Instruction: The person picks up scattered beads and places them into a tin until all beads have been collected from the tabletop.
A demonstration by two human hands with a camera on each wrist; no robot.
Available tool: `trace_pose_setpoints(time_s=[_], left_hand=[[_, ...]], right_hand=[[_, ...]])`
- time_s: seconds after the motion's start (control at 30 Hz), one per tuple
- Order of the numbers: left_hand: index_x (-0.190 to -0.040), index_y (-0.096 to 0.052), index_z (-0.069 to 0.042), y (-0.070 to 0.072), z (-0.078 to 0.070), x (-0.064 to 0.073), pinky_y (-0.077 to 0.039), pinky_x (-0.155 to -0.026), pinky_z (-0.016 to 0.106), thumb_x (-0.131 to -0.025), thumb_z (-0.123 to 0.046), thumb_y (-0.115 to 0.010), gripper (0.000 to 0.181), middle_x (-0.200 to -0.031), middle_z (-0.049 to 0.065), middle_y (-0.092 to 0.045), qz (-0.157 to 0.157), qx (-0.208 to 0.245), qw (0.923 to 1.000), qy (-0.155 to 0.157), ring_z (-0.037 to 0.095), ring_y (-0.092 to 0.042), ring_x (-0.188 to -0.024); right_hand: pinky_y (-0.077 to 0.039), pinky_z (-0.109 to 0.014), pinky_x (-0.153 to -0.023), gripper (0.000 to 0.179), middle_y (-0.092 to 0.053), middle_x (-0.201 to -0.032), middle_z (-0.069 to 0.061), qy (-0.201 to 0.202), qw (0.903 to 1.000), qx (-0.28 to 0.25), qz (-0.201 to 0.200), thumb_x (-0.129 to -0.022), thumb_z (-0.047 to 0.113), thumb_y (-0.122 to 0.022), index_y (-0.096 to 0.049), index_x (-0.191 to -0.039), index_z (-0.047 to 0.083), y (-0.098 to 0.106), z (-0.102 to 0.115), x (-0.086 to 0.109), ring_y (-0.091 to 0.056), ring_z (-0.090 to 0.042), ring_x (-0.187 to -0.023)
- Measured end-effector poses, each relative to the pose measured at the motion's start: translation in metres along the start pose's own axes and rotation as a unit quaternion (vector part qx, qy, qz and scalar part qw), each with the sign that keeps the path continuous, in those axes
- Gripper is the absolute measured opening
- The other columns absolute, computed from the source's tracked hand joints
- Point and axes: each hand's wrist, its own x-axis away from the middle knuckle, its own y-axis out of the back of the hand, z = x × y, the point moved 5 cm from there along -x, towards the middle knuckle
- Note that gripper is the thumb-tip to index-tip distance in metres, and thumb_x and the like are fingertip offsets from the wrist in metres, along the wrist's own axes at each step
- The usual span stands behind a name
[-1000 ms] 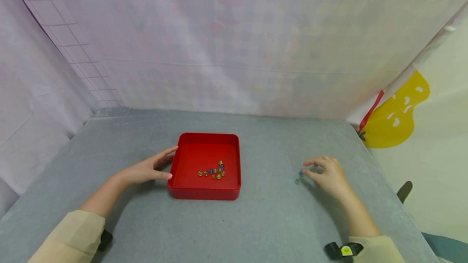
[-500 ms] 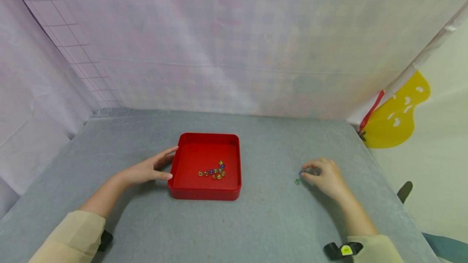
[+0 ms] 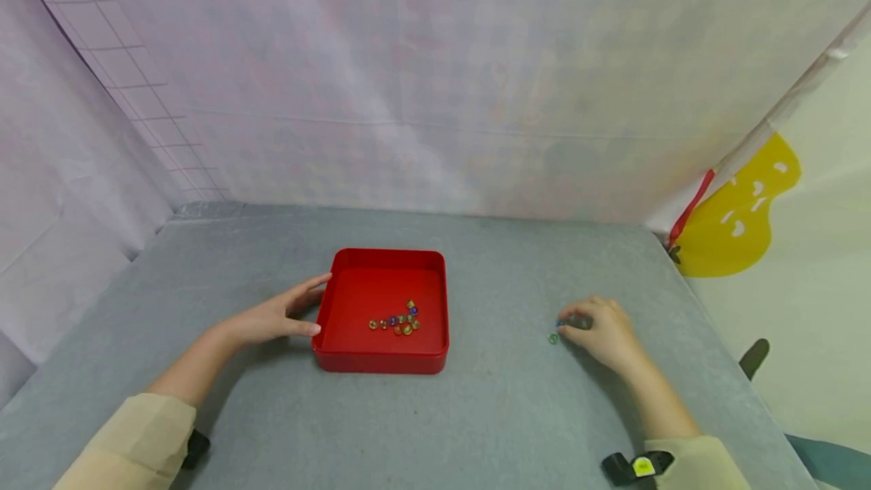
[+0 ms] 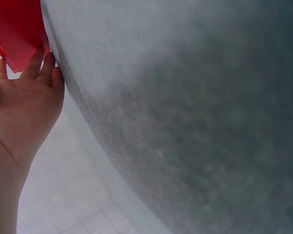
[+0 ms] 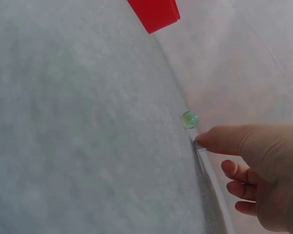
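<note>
A red square tray (image 3: pixel 381 362) stands on the grey-covered table, with several glass marbles (image 3: pixel 401 320) in yellow, green and blue lying inside. My left hand (image 3: pixel 275 317) rests against the tray's left side, thumb and fairly straight fingers touching the wall. To the right of the tray, my right hand (image 3: pixel 609 333) pinches a blue marble (image 3: pixel 560 323) between thumb and index finger, low at the table surface. The right wrist view shows this marble (image 5: pixel 199 146) mostly covered by the thumb. Just beside it lies a green marble (image 3: pixel 553 339) on the cloth, not held.
The grey tablecloth (image 3: pixel 476 429) spreads around the tray and between both hands. A pale curtain (image 3: pixel 435 97) hangs behind the table's far edge. At the right, a yellow cutout shape (image 3: pixel 738 221) is on the side curtain.
My right hand has moved slightly left and its fingertips have come together on the blue marble. The left hand, the tray and the green marble stay where they were.
</note>
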Motion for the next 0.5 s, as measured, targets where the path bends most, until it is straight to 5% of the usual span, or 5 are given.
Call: trace_pose_setpoints(time_s=[0.5], left_hand=[[-0.154, -0.011, -0.011, 0.0004, 0.0002, 0.0000, -0.018, -0.106, 0.065, -0.091, -0.015, -0.065, 0.083, -0.155, 0.025, -0.015, -0.003, 0.002, 1.0000, 0.004, 0.044, -0.012, -0.140]], right_hand=[[-0.037, -0.049, -0.074, 0.011, -0.064, -0.089, -0.010, -0.005, 1.0000, 0.008, 0.001, -0.078, 0.013, -0.079, -0.074, -0.087, 0.009, -0.0009, 0.0007, -0.0003, -0.052, -0.032, -0.086]])
